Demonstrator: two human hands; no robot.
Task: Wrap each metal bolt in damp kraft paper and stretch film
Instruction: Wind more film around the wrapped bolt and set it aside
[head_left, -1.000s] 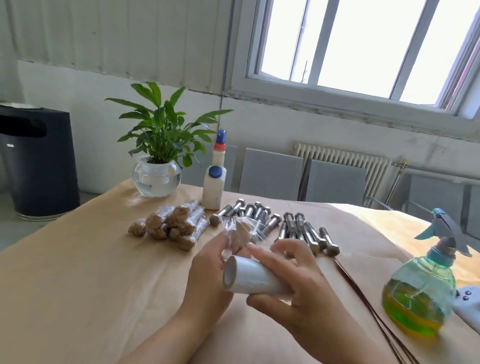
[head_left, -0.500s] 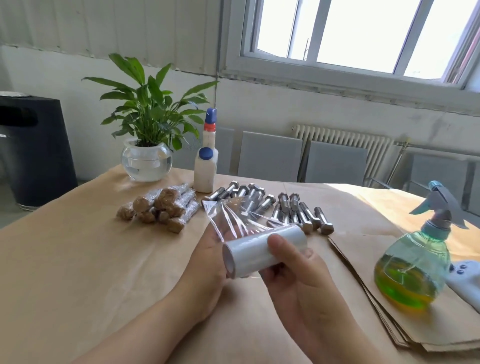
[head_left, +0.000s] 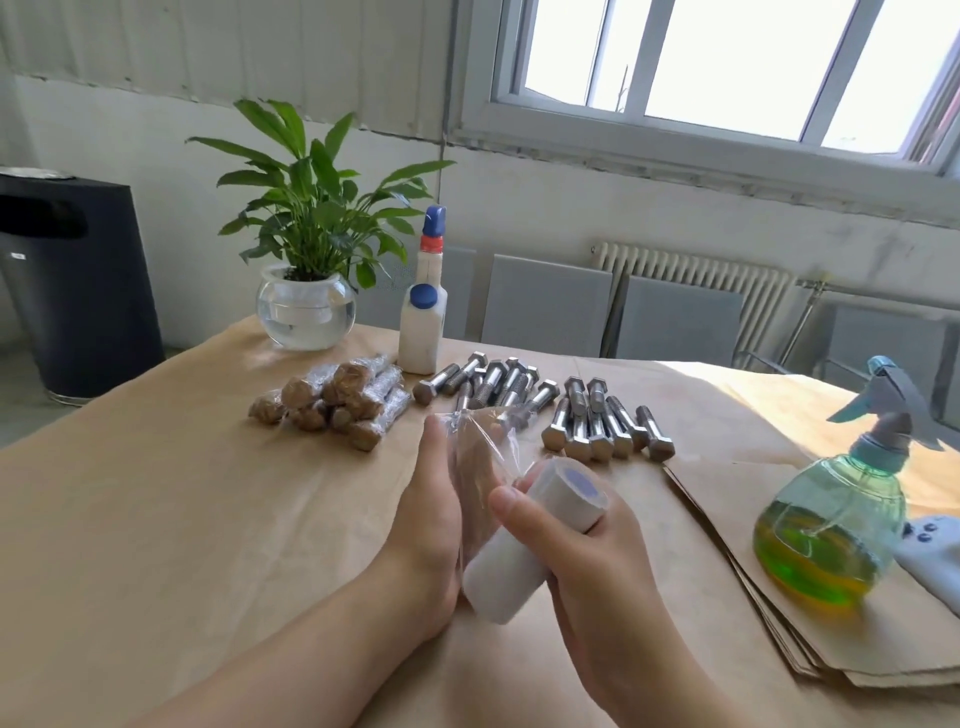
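My left hand (head_left: 426, 525) holds a paper-wrapped bolt (head_left: 480, 457) upright, with clear film stretched over it. My right hand (head_left: 587, 566) grips the white stretch film roll (head_left: 530, 540), tilted beside the bolt and joined to it by the film. Several bare metal bolts (head_left: 582, 415) lie in rows behind my hands. A pile of wrapped bolts (head_left: 337, 402) sits to the left of them. A stack of kraft paper sheets (head_left: 769, 587) lies at the right.
A green spray bottle (head_left: 836, 530) stands on the paper stack. A white glue bottle (head_left: 422, 317) and a potted plant in a glass bowl (head_left: 306, 306) stand at the table's far side. A black bin (head_left: 72, 280) is on the floor at the left.
My right hand has swung the film roll from lying crosswise to tilted on end beside the bolt. The film has drawn closer around the bolt. My view has shifted slightly.
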